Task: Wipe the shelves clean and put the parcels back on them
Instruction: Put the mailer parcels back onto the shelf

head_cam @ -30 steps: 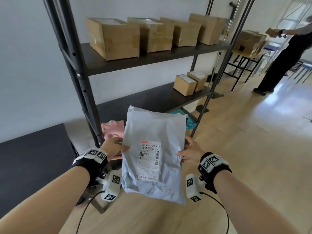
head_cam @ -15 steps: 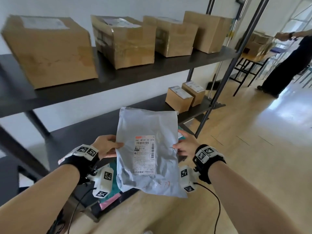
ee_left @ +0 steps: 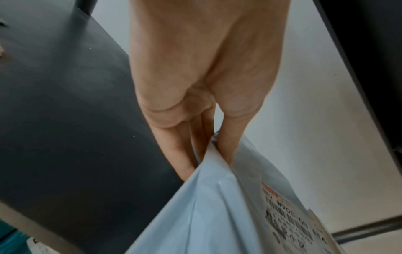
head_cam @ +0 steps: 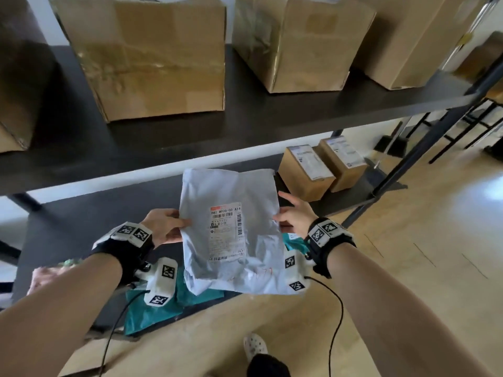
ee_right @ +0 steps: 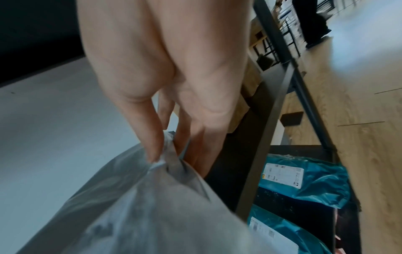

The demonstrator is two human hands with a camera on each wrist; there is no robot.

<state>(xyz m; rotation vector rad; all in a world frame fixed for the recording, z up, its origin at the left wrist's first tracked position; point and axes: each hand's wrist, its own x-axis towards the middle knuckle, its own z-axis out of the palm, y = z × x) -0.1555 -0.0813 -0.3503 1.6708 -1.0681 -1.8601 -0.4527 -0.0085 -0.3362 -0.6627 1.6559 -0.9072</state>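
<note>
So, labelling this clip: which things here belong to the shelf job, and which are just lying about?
Job:
pale grey plastic mailer, pinched by left hand and right hand
dark middle shelf
two small cardboard boxes

Lying about:
black stools

Pale grey poly mailer parcel (head_cam: 231, 229), crumpled, label up, held over dark middle shelf (head_cam: 89, 213)

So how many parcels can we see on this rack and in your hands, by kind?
Large cardboard boxes: 4
Small cardboard boxes: 2
Teal bags: 2
Grey bag, between left hand and right hand: 1
Total: 9
Pinkish blurred thing not counted.
</note>
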